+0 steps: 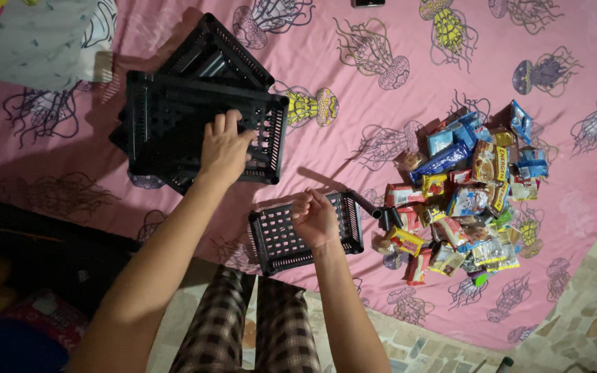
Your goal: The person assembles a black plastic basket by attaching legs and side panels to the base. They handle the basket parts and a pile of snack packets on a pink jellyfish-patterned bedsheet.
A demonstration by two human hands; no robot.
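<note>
Left of the snack pile (468,190), the right hand (314,220) pinched the small black tray (278,238), fingers closed, steadying it. The left hand (224,147) rested open-fingered on the stacked trays (174,124), pressing them flat on the bed (381,124).

Snack packet pile (468,190) on pink jellyfish-print sheet (381,41).

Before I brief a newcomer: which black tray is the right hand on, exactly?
On the pink jellyfish-print sheet, look at the near edge, left of the snack packet pile. The right hand rests on the small perforated black tray lying alone, apart from the larger stacked black trays under the left hand.
</note>
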